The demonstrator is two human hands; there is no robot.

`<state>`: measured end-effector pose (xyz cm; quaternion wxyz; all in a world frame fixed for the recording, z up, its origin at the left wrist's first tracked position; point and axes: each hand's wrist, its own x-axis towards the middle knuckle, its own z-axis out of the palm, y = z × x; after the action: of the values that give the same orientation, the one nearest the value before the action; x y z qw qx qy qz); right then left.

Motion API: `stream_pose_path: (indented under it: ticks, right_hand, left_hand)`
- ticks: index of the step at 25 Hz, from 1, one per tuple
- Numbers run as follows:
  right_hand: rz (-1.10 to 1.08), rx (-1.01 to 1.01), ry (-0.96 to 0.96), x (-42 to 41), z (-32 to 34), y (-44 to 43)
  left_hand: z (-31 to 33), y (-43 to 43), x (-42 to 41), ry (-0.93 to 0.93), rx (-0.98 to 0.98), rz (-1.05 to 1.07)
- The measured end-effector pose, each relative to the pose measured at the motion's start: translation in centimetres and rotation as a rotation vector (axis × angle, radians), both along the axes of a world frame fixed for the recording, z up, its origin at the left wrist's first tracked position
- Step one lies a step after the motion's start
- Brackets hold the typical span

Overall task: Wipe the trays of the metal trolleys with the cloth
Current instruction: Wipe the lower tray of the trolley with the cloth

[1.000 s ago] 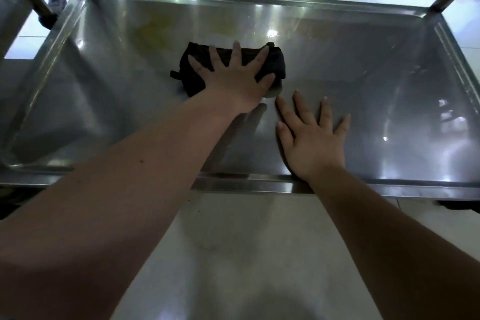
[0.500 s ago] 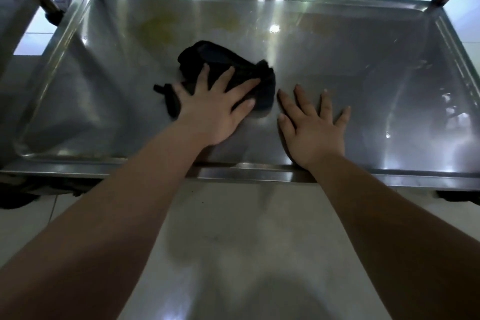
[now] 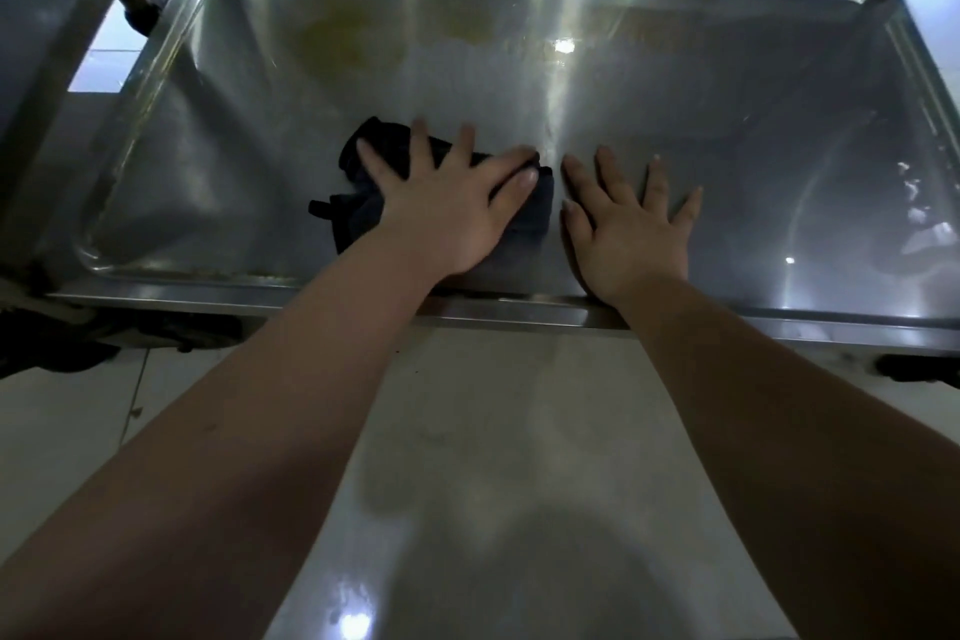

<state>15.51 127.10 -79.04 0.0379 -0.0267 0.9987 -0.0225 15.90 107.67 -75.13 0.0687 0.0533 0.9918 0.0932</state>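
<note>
The dark cloth (image 3: 358, 218) lies bunched on the bottom of the metal tray (image 3: 727, 94), directly under the left hand (image 3: 447, 213). A larger part of it shows on the little-finger side and a narrow strip beside the thumb. The left fingers (image 3: 509, 166) are straight and spread. They are released, not curled round the cloth, and press it down together with the palm. I think this is because wiping needs pressure over a wide area, and a flat hand gives more contact than a grip.

Just to the right of these fingers is the right hand (image 3: 628, 234), very near, though I cannot tell if the two hands touch. It rests on the bare metal, and its fingers (image 3: 582, 177) are also straight and spread, holding nothing. To me it looks like a support for the leaning body, or it steadies the trolley against the push.

Ahead of both sets of fingers, toward the far rim, I see yellowish stains (image 3: 337, 42), so I judge that area is not wiped yet. Far to the left of the left fingers stands a second trolley (image 3: 31, 42). Behind the wrists is the pale tiled floor (image 3: 493, 457).
</note>
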Motion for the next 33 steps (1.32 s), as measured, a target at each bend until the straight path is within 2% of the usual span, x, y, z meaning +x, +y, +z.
stream_pose_path:
  ticks: [2,4,10,15,18,20,22,23,27,30,33]
  right_hand:
    - [-0.003,0.008,-0.008,0.0,-0.1,0.0]
    - [0.003,0.006,-0.006,-0.1,-0.2,-0.1]
    - [0.004,-0.023,-0.036,-0.1,0.2,0.2]
    - [0.01,-0.02,-0.045,0.0,0.7,-0.2]
    - [0.038,0.095,0.006,0.6,1.7,-0.6]
    - [0.078,-0.039,0.032,0.9,2.8,-3.4]
    - [0.138,-0.273,-0.016,1.0,3.1,-7.7]
    - [0.166,-0.303,-0.055,1.2,2.9,-9.6]
    - [0.173,-0.079,-0.103,1.1,1.4,-11.9]
    - [0.19,-0.04,-0.061,1.0,0.3,-11.6]
    - [0.197,-0.016,-0.026,1.0,-0.3,-11.8]
  left_hand:
    - [-0.4,1.0,-1.8,0.044,-0.061,0.008]
    - [-1.3,1.1,-2.1,0.009,-0.088,0.014]
    - [-2.8,-1.9,2.3,0.05,-0.044,-0.002]
    - [-2.7,-8.2,2.9,-0.003,-0.068,0.177]
    - [-2.4,-8.2,2.9,-0.024,-0.091,0.197]
    - [-1.8,-7.8,3.0,-0.048,-0.063,0.178]
    - [-1.4,-7.8,3.4,-0.078,-0.04,0.169]
    - [-1.3,-8.1,3.9,-0.089,-0.042,0.167]
    - [-1.2,-14.0,5.0,-0.126,-0.048,0.23]
    - [-1.1,-18.7,5.8,-0.139,-0.037,0.303]
    - [-2.0,-18.9,5.6,-0.08,-0.044,0.264]
